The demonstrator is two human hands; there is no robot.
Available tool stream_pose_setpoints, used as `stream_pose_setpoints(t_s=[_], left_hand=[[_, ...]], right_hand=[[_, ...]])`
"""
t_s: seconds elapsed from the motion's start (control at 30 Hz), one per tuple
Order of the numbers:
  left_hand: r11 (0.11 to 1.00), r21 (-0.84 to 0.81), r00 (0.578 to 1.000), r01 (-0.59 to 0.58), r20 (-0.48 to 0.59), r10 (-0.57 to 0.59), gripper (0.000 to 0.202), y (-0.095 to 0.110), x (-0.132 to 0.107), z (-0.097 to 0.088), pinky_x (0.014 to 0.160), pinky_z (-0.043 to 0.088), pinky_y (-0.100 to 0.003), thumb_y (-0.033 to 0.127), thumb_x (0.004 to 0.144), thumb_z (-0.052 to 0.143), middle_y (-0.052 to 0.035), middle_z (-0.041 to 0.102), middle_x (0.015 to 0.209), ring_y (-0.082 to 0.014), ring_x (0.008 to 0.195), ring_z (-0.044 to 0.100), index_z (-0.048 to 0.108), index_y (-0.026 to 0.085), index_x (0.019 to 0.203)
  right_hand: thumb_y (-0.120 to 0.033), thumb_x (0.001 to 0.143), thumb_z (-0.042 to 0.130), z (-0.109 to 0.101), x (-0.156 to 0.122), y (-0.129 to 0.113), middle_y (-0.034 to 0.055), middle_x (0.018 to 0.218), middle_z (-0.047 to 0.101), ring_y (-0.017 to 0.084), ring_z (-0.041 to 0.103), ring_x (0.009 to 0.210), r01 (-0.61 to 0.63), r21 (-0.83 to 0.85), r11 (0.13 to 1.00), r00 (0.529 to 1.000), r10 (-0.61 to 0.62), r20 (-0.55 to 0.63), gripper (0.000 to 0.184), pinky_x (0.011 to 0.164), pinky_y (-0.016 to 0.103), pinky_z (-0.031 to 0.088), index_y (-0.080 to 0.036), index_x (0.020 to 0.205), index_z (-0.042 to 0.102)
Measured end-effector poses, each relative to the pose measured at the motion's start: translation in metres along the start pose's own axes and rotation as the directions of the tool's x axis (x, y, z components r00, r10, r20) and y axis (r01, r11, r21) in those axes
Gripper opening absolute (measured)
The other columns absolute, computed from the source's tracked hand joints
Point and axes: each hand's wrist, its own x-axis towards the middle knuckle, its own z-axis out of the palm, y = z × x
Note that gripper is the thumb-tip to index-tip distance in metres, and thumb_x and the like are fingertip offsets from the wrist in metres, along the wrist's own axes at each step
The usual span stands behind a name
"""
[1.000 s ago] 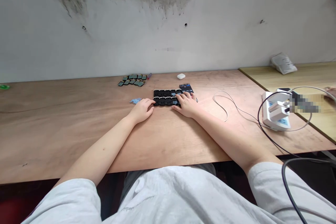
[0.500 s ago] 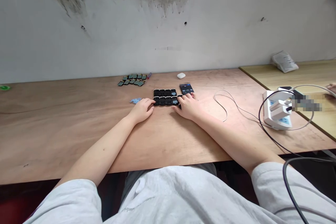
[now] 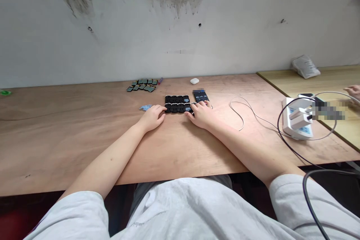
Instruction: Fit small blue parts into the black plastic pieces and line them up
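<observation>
Black pieces: your two rows of linked-looking black pieces, the far row [image 3: 177, 99] and the near row [image 3: 177, 108], lie mid-counter, just about parallel. Each has a light blue bit toward its right end.
Left hand: your left hand [image 3: 152, 118] is at the near row's left end, fingertips touching it. Fingers look pretty close together, but can't tell if they're actually pinching anything.
Right hand: yours [image 3: 201, 115] covers the near row's right end, thumb apart from the other fingers on the near side. Whether you've got a grip, can't tell, the hand hides it.
Phone: dark phone [image 3: 200, 96] with timer digits, just beyond your right fingers.
Blue scrap: crumpled light blue thing [image 3: 145, 107], just left of the rows.
Green squares: bunch of dark-edged green squares [image 3: 142, 87] on the far left of the rows.
Also on the counter [image 3: 180, 146]: white case [image 3: 194, 81] far side, power strip [image 3: 289, 123] off right.
</observation>
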Motion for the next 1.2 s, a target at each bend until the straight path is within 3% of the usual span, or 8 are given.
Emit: stream_pose_setpoints(t_s=[0.23, 0.33, 0.47, 0.6, 0.73, 0.9, 1.07, 1.2], left_hand=[[1.0, -0.005, 1.0, -0.012, -0.018, 0.012, 0.034, 0.001, -0.001, -0.001, 0.103, 0.053, -0.048, 0.027, 0.098, 0.048, -0.0129, 0.069, 0.12, -0.0294, 0.113, 0.064, 0.064, 0.019, 0.127], [1.0, 0.028, 0.996, -0.01, -0.086, 0.012, 0.04, 0.004, -0.002, -0.001, 0.102, 0.052, -0.047, 0.025, 0.098, 0.047, -0.013, 0.068, 0.118, -0.0291, 0.111, 0.064, 0.058, 0.018, 0.137], [0.998, 0.056, 0.983, -0.031, -0.179, 0.041, 0.045, 0.01, -0.002, -0.001, 0.098, 0.053, -0.044, 0.022, 0.099, 0.045, -0.0116, 0.066, 0.108, -0.027, 0.104, 0.064, 0.05, 0.018, 0.144], [0.991, 0.063, 0.99, -0.12, -0.065, 0.124, 0.04, 0.019, -0.003, -0.001, 0.094, 0.052, -0.043, 0.027, 0.101, 0.043, -0.0117, 0.068, 0.104, -0.0267, 0.1, 0.066, 0.056, 0.019, 0.138], [0.966, 0.05, 0.962, -0.252, 0.123, 0.244, 0.039, 0.028, -0.005, -0.001, 0.091, 0.051, -0.043, 0.042, 0.102, 0.045, -0.0128, 0.07, 0.106, -0.0275, 0.097, 0.067, 0.065, 0.02, 0.128], [0.937, 0.007, 0.919, -0.35, 0.197, 0.342, 0.046, 0.036, -0.003, 0.001, 0.09, 0.052, -0.043, 0.056, 0.099, 0.052, -0.0136, 0.07, 0.11, -0.0284, 0.099, 0.067, 0.068, 0.021, 0.124], [0.896, 0.044, 0.896, -0.442, 0.058, 0.44, 0.054, 0.033, -0.001, 0.007, 0.09, 0.055, -0.043, 0.062, 0.096, 0.062, -0.0155, 0.071, 0.115, -0.029, 0.101, 0.068, 0.067, 0.018, 0.126], [0.868, 0.119, 0.866, -0.482, -0.088, 0.493, 0.04, 0.031, -0.002, 0.008, 0.094, 0.059, -0.043, 0.049, 0.1, 0.063, -0.0158, 0.071, 0.121, -0.0281, 0.108, 0.07, 0.067, 0.019, 0.127]], right_hand=[[-0.055, 0.107, 0.045, -0.002, 0.002, 0.003, 0.0169, 0.102, 0.075, 0.037, 0.056, 0.116, 0.027, 0.054, 0.998, 0.996, -0.022, -0.083, 0.051, 0.111, 0.059, 0.034, -0.019, 0.094, 0.079], [-0.05, 0.106, 0.05, -0.003, 0.002, 0.005, 0.0147, 0.103, 0.076, 0.037, 0.053, 0.125, 0.148, 0.132, 0.98, 0.988, -0.141, -0.065, 0.047, 0.111, 0.059, 0.034, -0.022, 0.084, 0.08], [-0.042, 0.104, 0.057, -0.009, 0.0, 0.0, 0.0114, 0.118, 0.075, 0.031, 0.057, 0.124, 0.418, 0.315, 0.852, 0.897, -0.442, 0.006, 0.032, 0.107, 0.049, 0.042, -0.021, 0.093, 0.078], [-0.041, 0.103, 0.059, -0.016, -0.004, -0.009, 0.0106, 0.121, 0.073, 0.026, 0.062, 0.107, 0.483, 0.45, 0.751, 0.813, -0.575, 0.088, 0.024, 0.095, 0.042, 0.049, -0.022, 0.1, 0.073], [-0.033, 0.101, 0.06, -0.016, -0.004, -0.008, 0.0101, 0.126, 0.07, 0.027, 0.061, 0.112, 0.482, 0.481, 0.732, 0.804, -0.588, 0.089, 0.019, 0.1, 0.042, 0.049, -0.023, 0.112, 0.072], [-0.023, 0.096, 0.064, -0.005, -0.003, -0.002, 0.0115, 0.121, 0.07, 0.027, 0.062, 0.109, 0.481, 0.424, 0.767, 0.835, -0.548, 0.043, 0.023, 0.097, 0.042, 0.051, -0.021, 0.117, 0.074], [-0.028, 0.1, 0.065, 0.004, -0.002, -0.001, 0.0124, 0.116, 0.07, 0.026, 0.066, 0.102, 0.489, 0.411, 0.77, 0.857, -0.511, -0.064, 0.019, 0.09, 0.041, 0.055, -0.02, 0.114, 0.074], [-0.034, 0.101, 0.066, 0.005, -0.002, 0.0, 0.0116, 0.114, 0.069, 0.021, 0.067, 0.091, 0.429, 0.468, 0.773, 0.899, -0.413, -0.142, 0.02, 0.081, 0.035, 0.057, -0.021, 0.113, 0.074]])
